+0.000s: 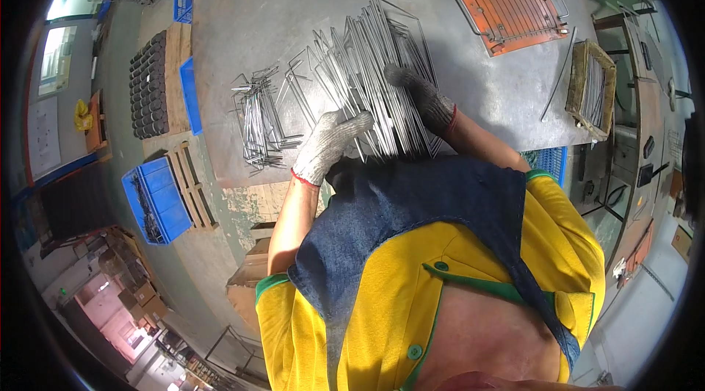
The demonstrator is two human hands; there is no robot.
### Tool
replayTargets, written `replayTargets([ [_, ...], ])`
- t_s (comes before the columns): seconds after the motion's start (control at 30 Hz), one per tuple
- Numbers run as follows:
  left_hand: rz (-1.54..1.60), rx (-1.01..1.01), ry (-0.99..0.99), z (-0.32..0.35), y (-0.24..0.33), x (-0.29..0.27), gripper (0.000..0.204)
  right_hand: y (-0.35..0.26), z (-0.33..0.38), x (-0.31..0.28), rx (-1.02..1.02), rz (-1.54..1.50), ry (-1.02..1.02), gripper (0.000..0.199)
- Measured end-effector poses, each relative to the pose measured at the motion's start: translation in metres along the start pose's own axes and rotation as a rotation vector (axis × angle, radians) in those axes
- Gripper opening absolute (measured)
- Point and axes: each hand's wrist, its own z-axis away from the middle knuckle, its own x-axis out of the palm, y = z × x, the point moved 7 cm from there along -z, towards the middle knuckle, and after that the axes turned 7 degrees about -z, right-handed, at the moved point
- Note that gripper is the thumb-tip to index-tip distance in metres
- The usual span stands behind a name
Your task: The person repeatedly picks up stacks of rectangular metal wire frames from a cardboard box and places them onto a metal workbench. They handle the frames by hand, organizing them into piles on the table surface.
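Note:
A thick bundle of bent silver wire rods (pixel 371 60) stands on the metal tabletop (pixel 250 9) close to my body. My left hand (pixel 329 145), in a light knitted glove, closes against the bundle's near left side. On the right side my right hand (pixel 426 97), in a darker-looking, shaded glove, wraps its fingers over the rods. The undersides of both hands and the bundle's lower end are hidden. Several loose bent wires (pixel 297 86) lean just left of the bundle. Farther left lies a tangled pile of smaller bent wire pieces (pixel 261 123).
An orange jig plate (pixel 507 8) with wire handles lies at the far right. By the right edge are a single rod (pixel 559 75) and a wooden box (pixel 591 90) of rods. Left of the table stand a blue crate (pixel 158 204) and a pallet with dark rolls (pixel 150 86).

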Motion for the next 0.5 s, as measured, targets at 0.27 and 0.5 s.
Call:
replayTargets([
  [0.27,0.229,0.035,0.059,-0.004,-0.021,0.003,0.028,-0.004,0.002,0.008,0.048,0.077,0.030,0.055],
  [0.5,0.085,0.174,0.182,-0.001,-0.021,0.005,0.034,-0.003,-0.001,0.004,0.017,0.093,0.064,0.056],
])
